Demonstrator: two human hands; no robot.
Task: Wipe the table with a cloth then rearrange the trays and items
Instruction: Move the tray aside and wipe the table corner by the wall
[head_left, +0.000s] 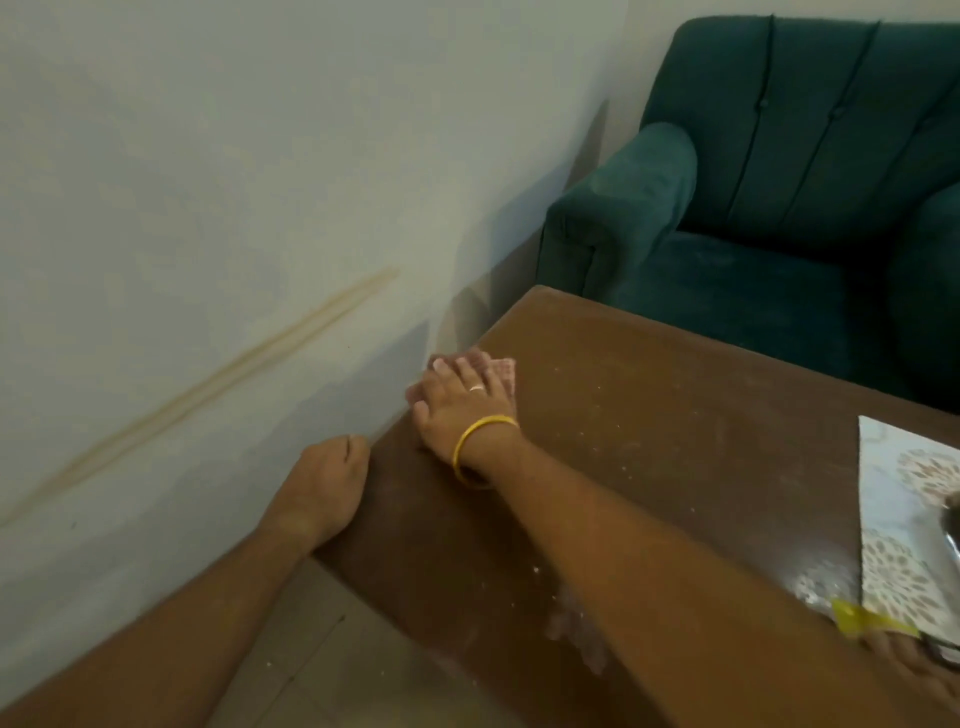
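The right hand (457, 410), fingers spread flat, presses a small pink cloth (503, 370) onto the brown wooden table (675, 415) at its far left edge. The left hand (324, 483), fingers curled on nothing, sits just off that edge. The speckled surface probably still to be wiped lies rightward, toward the pale patterned tray (893, 499).

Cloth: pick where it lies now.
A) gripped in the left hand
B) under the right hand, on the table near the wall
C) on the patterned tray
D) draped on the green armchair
B: the pink cloth peeks out from under the flat right hand on the brown table, close to the wall.
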